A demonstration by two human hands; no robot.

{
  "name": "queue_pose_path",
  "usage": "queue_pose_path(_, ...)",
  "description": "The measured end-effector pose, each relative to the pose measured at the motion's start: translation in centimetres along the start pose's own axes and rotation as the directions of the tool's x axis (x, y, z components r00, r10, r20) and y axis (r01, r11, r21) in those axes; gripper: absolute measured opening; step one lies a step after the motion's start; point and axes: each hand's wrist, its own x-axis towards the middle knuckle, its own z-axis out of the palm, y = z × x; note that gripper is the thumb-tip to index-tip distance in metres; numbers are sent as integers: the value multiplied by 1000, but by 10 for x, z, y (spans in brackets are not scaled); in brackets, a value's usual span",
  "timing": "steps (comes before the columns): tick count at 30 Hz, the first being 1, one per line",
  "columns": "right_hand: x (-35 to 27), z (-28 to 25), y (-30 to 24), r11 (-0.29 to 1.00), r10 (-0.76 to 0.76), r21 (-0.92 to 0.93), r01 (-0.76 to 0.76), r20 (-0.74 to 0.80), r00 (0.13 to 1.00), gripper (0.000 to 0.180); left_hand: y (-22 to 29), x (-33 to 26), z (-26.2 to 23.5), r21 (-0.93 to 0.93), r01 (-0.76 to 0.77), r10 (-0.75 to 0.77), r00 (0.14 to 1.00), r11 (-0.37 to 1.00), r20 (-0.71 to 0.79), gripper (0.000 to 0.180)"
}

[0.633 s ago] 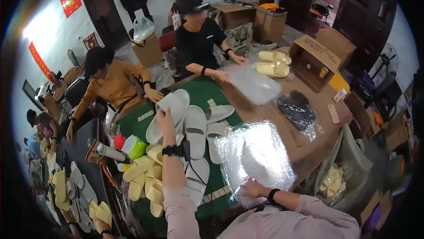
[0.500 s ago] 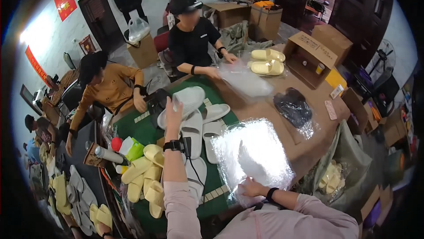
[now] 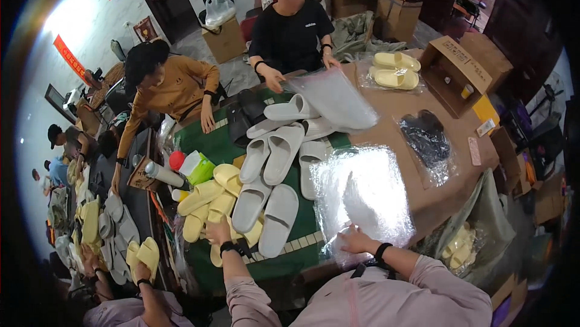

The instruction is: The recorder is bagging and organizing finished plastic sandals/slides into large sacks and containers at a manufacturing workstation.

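Observation:
My left hand (image 3: pixel 220 231) is over the near end of a pile of pale yellow slippers (image 3: pixel 201 200), touching them. Its fingers are bent and partly lost among the slippers, so I cannot tell whether they grip one. My right hand (image 3: pixel 357 240) rests with fingers extended on the near part of a shiny clear plastic bag (image 3: pixel 368 188), which lies flat. Between the yellow pile and the bag, several light grey slippers (image 3: pixel 283 156) lie loosely, some overlapping. A black pair of slippers (image 3: pixel 246 115) sits beyond them.
Across the table, a person in black handles clear plastic bags (image 3: pixel 338 100). Bagged yellow slippers (image 3: pixel 396 73) and bagged dark slippers (image 3: pixel 426 139) lie at right, near an open carton (image 3: pixel 450 79). A person in orange reaches left. A sack (image 3: pixel 483 230) stands at lower right.
My left hand has left the grey slippers and come back toward me to the yellow pile. The grey slippers lie differently. My right hand stays at the bag; the view has shifted.

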Motion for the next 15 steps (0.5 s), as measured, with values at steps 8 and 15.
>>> queue_pose_path(8,10,24,10,998,37,-50,-42,-98,994,70,-38,33,-9,91,-307,260,903,947,343,72)
queue_pose_path(15,15,31,5,995,72,-68,-80,-106,992,71,-29,-3,22,-158,-413,442,838,897,319,46)
